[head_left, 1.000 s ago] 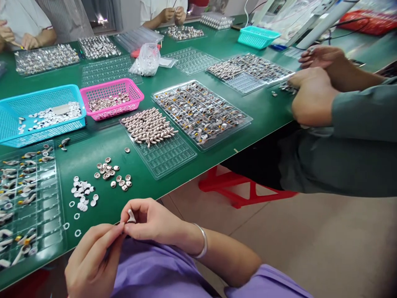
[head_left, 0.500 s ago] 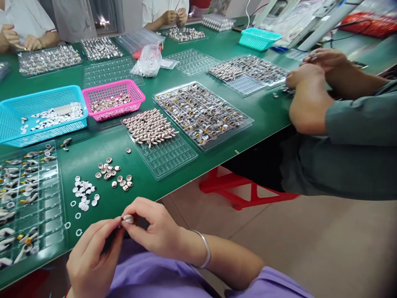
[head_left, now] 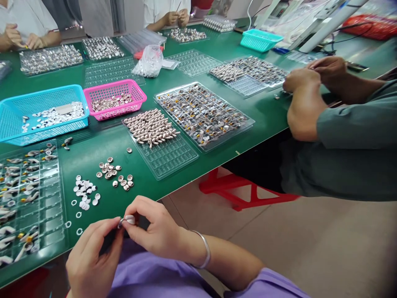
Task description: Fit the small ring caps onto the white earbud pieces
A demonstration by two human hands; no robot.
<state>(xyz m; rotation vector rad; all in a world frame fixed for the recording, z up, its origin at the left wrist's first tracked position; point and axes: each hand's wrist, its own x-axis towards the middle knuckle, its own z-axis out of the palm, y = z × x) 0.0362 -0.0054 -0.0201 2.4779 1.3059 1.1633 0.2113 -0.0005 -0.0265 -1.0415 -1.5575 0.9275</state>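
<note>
Close to my lap, past the table's front edge, both hands meet fingertip to fingertip. My right hand (head_left: 155, 223) pinches a small pale earbud piece (head_left: 130, 219) between thumb and forefinger. The fingertips of my left hand (head_left: 94, 252) press on its darker end (head_left: 120, 223); detail there is too small to make out. On the table before them lie loose brownish earbud caps (head_left: 109, 169), white round discs (head_left: 83, 191) and a few thin white rings (head_left: 78, 215). To the left, a clear compartment tray (head_left: 51, 215) holds earbud parts with stems and yellow bits.
A blue basket (head_left: 43, 130) and a pink basket (head_left: 119, 111) hold small parts. Trays of stems (head_left: 167, 159) and earbud parts (head_left: 204, 116) lie further right. A co-worker's arms (head_left: 305, 99) are at the right, above a red stool (head_left: 235, 190); other people sit across.
My hands stay together, with only slight finger movement around the earbud piece. The co-worker's hands at the right have shifted slightly. The view has moved a little.
</note>
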